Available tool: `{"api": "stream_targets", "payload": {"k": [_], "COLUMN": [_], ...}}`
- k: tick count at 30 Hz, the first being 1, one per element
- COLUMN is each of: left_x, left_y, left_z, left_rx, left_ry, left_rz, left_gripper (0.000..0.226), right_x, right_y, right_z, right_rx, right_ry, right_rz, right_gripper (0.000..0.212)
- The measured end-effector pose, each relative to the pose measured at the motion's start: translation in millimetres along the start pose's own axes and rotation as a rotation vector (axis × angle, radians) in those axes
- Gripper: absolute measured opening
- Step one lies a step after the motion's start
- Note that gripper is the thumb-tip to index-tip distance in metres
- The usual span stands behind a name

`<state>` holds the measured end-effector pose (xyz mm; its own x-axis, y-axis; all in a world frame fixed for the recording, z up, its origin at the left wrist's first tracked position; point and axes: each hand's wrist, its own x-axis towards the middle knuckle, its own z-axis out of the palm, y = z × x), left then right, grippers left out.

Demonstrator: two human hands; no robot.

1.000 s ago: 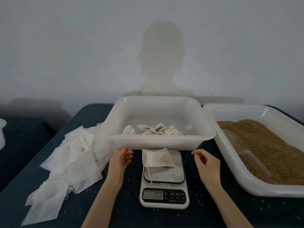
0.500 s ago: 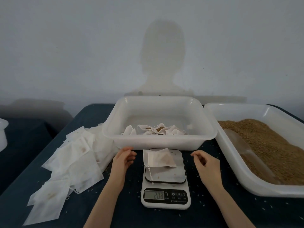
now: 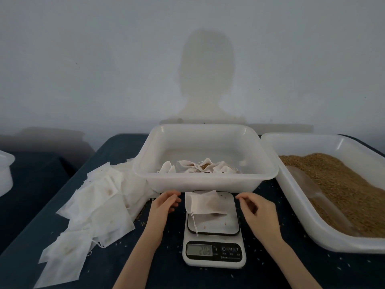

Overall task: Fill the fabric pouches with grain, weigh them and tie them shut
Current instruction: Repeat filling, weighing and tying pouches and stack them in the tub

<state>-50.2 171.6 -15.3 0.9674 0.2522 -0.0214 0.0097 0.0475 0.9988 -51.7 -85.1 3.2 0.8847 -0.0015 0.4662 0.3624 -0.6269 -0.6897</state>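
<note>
A white fabric pouch (image 3: 205, 202) with some grain in it lies on the platform of a small kitchen scale (image 3: 214, 232), its drawstring hanging over the platform's left side. The display reads about 20. My left hand (image 3: 164, 203) hovers just left of the pouch with fingers loosely curled, holding nothing. My right hand (image 3: 257, 207) hovers to the right of the scale, fingers relaxed and empty. Neither hand touches the pouch.
Behind the scale stands a white tub (image 3: 205, 180) holding several filled pouches (image 3: 200, 166). A large white tray (image 3: 312, 230) of brown grain (image 3: 341, 184) with a clear scoop (image 3: 308, 184) sits at the right. Empty pouches (image 3: 93, 205) are piled at the left. Another tub (image 3: 5, 174) stands far left.
Both hands have drifted slightly inward and forward toward the pouch on the scale. The pouch has not moved.
</note>
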Motion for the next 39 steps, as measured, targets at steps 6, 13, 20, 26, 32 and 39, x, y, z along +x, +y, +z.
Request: {"api": "stream_targets", "payload": {"k": [6,13,20,26,32,39], "left_x": [-1.3,-4.1,-3.8,-4.2,-3.7,-4.3], "left_y": [3.1,6.4,6.2,6.7,7.1,5.9], "left_z": [1.0,1.1,1.8,1.4,1.8,0.5], "left_rx": [-0.028,-0.04,-0.034,-0.033,-0.035,-0.049], "left_ry": [0.014,0.008,0.001,0.002,-0.001,-0.01], "left_rz": [-0.015,-0.015,-0.03,-0.03,-0.032,-0.039], "left_gripper": [0.02,0.019,0.019,0.019,0.019,0.02], "right_x": [6.4,14.7,25.1,30.7,65.0,129.2], "right_y": [-65.1,-87.5,-85.6,-78.4,-89.4,-107.4], "right_z": [21.9,53.8,43.4,33.4,3.7,-45.5], "right_rx": [0.002,-0.286,-0.273,-0.245,-0.082,0.105], "right_ry": [-0.305,-0.49,-0.392,-0.379,-0.327,-0.207], "right_rz": [-0.178,-0.188,-0.174,-0.05,-0.01,-0.006], "right_gripper": [0.031,0.046,0.03,0.025,0.02,0.032]}}
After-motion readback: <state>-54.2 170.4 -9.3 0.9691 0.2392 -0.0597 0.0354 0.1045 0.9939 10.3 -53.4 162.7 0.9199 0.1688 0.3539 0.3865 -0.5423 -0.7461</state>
